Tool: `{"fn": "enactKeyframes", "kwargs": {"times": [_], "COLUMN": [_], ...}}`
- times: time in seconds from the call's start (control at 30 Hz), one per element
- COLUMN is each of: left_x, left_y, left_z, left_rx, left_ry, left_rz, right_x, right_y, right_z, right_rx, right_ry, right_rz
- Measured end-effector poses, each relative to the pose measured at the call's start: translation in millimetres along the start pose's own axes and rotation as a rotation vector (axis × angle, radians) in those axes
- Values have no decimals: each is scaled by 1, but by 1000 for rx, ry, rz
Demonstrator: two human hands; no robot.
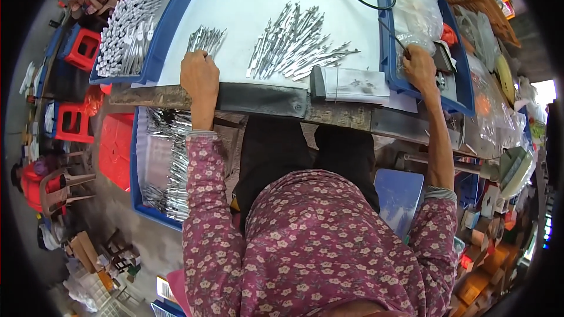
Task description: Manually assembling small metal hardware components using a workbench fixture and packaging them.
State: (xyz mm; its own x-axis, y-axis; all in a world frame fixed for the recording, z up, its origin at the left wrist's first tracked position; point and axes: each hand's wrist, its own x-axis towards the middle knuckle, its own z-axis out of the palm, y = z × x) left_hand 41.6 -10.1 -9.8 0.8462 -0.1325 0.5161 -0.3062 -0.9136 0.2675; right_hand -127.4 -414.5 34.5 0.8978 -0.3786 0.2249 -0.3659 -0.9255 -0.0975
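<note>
My left hand [200, 77] is closed at the near edge of the white tabletop, fingers curled under. Right beyond its knuckles lies a small bundle of slim silver metal pieces [207, 39]; whether the fingers hold any of them is hidden. A larger fanned heap of the same metal pieces [292, 41] lies mid-table. Over at the right, my right hand [420, 69] is closed above the rim of a blue tray [388, 41], gripping the end of a thin black cord [395, 34]. Part of that cord loops over the tabletop.
A blue bin [154, 69] stacked with silver pieces stands at the table's left. Below it, another blue bin [136, 167] holds more. A banded stack of paper cards [355, 84] sits at the front edge. Clear plastic bags [416, 6] fill the right tray. Red stools [82, 50] stand left.
</note>
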Motion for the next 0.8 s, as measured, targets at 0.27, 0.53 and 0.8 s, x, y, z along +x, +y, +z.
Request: {"fn": "enactKeyframes", "kwargs": {"times": [0.27, 0.53, 0.8], "left_x": [-2, -15, -6], "left_y": [1, 47, 54], "left_z": [8, -1, -7], "left_rx": [-38, -371, -372], "left_ry": [43, -360, -549], "left_rz": [88, 91, 6], "right_x": [0, 1, -8], "right_y": [-9, 10, 17], "right_z": [-2, 5, -13], "right_rx": [-64, 0, 144], "right_ry": [13, 46, -38], "right_rz": [22, -7, 51]}}
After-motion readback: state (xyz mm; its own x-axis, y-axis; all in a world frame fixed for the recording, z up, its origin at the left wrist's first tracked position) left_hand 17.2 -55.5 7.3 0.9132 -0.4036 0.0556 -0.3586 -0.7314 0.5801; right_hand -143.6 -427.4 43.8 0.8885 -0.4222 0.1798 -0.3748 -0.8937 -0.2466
